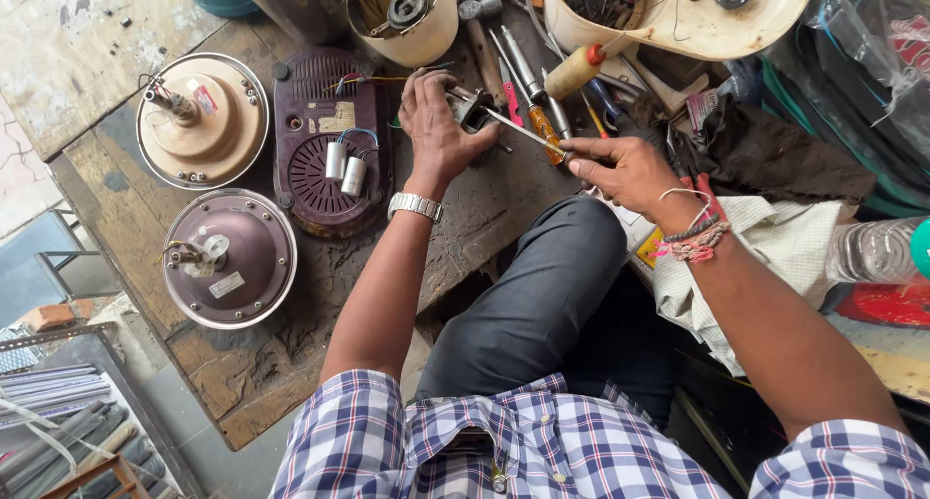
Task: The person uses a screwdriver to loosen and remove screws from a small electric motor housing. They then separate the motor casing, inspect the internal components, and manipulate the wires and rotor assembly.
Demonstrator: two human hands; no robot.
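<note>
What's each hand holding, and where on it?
Left hand grips a small metal part around its body, on the bench. Right hand holds a screwdriver by the orange handle, tip at that part.

My left hand point(438, 131) clamps a small grey metal motor part point(472, 108) on the wooden workbench point(242, 363), just right of the maroon fan housing point(329, 140). My right hand point(625, 170) holds an orange-handled screwdriver point(531, 134), its slanting tip touching that part.
</note>
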